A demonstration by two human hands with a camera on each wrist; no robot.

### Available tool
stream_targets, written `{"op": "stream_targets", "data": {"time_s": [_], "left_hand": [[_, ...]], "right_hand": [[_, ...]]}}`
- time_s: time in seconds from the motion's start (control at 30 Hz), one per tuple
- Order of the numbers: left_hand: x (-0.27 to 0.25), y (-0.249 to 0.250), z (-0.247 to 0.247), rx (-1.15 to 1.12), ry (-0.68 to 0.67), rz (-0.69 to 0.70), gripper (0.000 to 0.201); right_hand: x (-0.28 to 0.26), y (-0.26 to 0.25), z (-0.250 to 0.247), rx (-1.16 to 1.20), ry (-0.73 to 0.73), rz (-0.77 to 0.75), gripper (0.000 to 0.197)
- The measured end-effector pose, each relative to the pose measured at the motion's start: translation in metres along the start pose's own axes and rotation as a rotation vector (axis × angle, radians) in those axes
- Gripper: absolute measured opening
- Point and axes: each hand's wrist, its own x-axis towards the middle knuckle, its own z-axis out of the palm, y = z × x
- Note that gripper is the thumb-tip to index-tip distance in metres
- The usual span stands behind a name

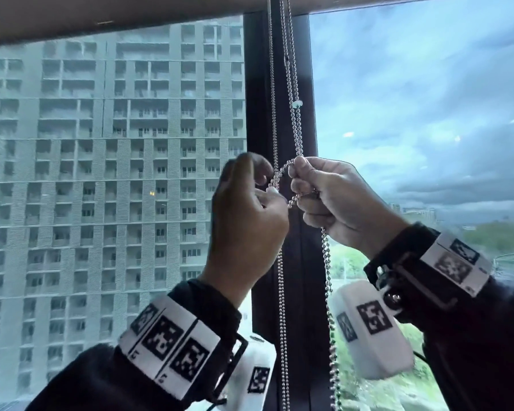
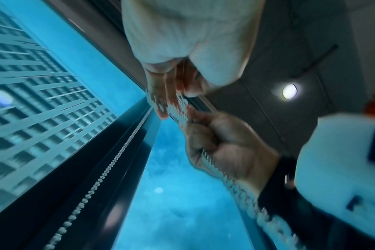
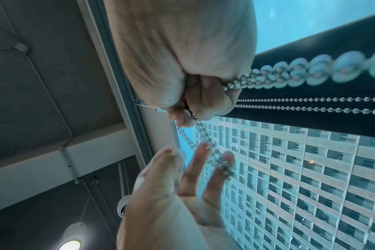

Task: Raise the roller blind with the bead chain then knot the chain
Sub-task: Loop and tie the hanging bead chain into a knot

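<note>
The silver bead chain (image 1: pixel 297 129) hangs in front of the dark window post (image 1: pixel 258 84). My right hand (image 1: pixel 297 185) grips it in a fist, and the doubled strand drops away below the fist (image 1: pixel 327 277). A short loop of chain bridges the gap to my left hand (image 1: pixel 269 180), which pinches it between thumb and fingertips. In the right wrist view the loop lies over the left hand's fingertips (image 3: pixel 226 159) while the right hand (image 3: pixel 193 101) clenches the chain (image 3: pixel 310 72). The left wrist view is blurred; the left hand's fingers (image 2: pixel 161 104) meet the right hand (image 2: pixel 214 143) at the chain.
Another straight chain strand (image 1: pixel 281 292) hangs just left of my hands. A brown band (image 1: pixel 101 22) runs along the window's top. Glass lies on both sides of the post, with a tower block outside. A ceiling lamp (image 2: pixel 289 91) glows overhead.
</note>
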Motion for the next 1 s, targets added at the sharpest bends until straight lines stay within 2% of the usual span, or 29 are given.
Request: {"op": "stream_targets", "data": {"time_s": [0.03,0.1,0.13,0.17,0.2,0.27,0.33,0.43,0.53,0.6,0.67,0.73,0.87,0.93,1.0], "left_hand": [[0.006,-0.005,-0.001,-0.038,-0.023,-0.072,0.03],[0.021,-0.006,-0.004,-0.141,-0.229,-0.277,0.04],[0.028,-0.004,-0.005,-0.193,-0.332,-0.331,0.036],[0.033,-0.002,-0.006,-0.215,-0.393,-0.328,0.026],[0.037,0.001,-0.006,-0.208,-0.405,-0.296,0.017],[0.04,0.001,-0.007,-0.2,-0.362,-0.262,0.013],[0.044,-0.001,-0.008,-0.268,-0.307,-0.352,0.015],[0.045,0.003,-0.009,-0.691,-0.349,-0.579,0.024],[0.038,0.009,-0.004,-1.068,-0.362,-0.623,0.024],[0.033,0.007,0.0,-1.19,-0.382,-0.64,0.024],[0.028,0.001,0.004,-1.161,-0.466,-0.645,0.03],[0.023,-0.004,0.007,-1.016,-0.542,-0.623,0.032],[0.017,-0.01,0.006,-0.699,-0.57,-0.532,0.031],[0.016,-0.016,0.007,-0.579,-0.578,-0.489,0.027],[0.014,-0.022,0.011,-0.508,-0.583,-0.488,0.014]], "right_hand": [[0.0,0.0,-0.002,0.004,-0.008,0.007,0.028],[0.0,-0.001,-0.004,0.008,-0.034,0.012,0.029],[0.0,-0.001,-0.004,0.009,-0.048,0.011,0.029],[0.0,-0.001,-0.004,0.01,-0.06,0.009,0.029],[0.001,-0.001,-0.004,0.011,-0.065,0.009,0.029],[0.001,0.0,-0.006,-0.001,-0.058,0.011,0.029],[0.002,0.003,-0.009,-0.021,-0.043,0.012,0.03],[0.002,0.01,-0.013,-0.006,-0.024,-0.001,0.031],[0.001,0.015,-0.008,0.008,-0.035,-0.036,0.032],[0.002,0.019,-0.003,0.017,-0.018,-0.053,0.033],[0.004,0.024,-0.002,0.009,0.023,-0.069,0.035],[0.005,0.029,-0.007,-0.045,0.054,-0.081,0.036],[-0.002,0.037,-0.025,-0.196,0.08,-0.056,0.037],[-0.007,0.038,-0.035,-0.183,0.101,-0.028,0.034],[-0.011,0.038,-0.044,-0.153,0.13,-0.023,0.033]]}}
